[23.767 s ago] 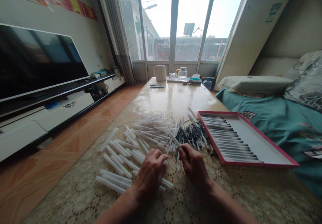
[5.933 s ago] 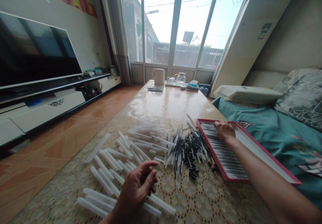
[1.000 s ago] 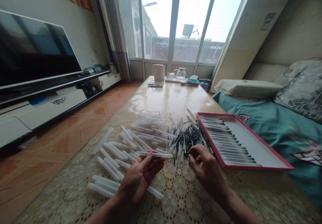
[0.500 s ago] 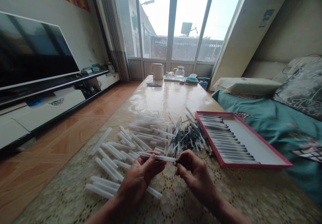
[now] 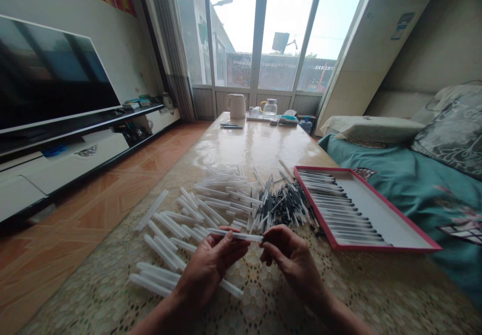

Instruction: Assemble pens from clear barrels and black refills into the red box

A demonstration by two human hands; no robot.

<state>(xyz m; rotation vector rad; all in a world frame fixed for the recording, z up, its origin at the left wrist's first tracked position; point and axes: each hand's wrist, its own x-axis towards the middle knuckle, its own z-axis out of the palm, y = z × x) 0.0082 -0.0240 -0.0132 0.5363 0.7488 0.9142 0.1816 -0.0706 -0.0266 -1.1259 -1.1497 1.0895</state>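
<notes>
A white translucent pen (image 5: 244, 236) lies across the fingers of my left hand (image 5: 214, 254), whose thumb presses it from above. At the pen's right end, the thumb and fingertips of my right hand (image 5: 288, 252) pinch its dark tip, which they mostly hide. Loose white pen barrels (image 5: 165, 247) are spread left of and beneath my left hand. Beyond my right hand lies a heap of black-tipped pen refills (image 5: 280, 202). To the right, a pink-rimmed box (image 5: 387, 204) holds a row of pens (image 5: 350, 217) with dark ends.
The long table (image 5: 263, 146) has a patterned cover. At its far end stand a beige jug (image 5: 237, 106), a glass pitcher (image 5: 269, 108) and a tissue pack (image 5: 288, 119). A sofa (image 5: 399, 169) runs along the right, a TV cabinet (image 5: 94, 156) along the left.
My right fingertips have come slightly closer to the pen's end, and less of its black tip shows. My left hand keeps its hold. The whole view has shifted a little.
</notes>
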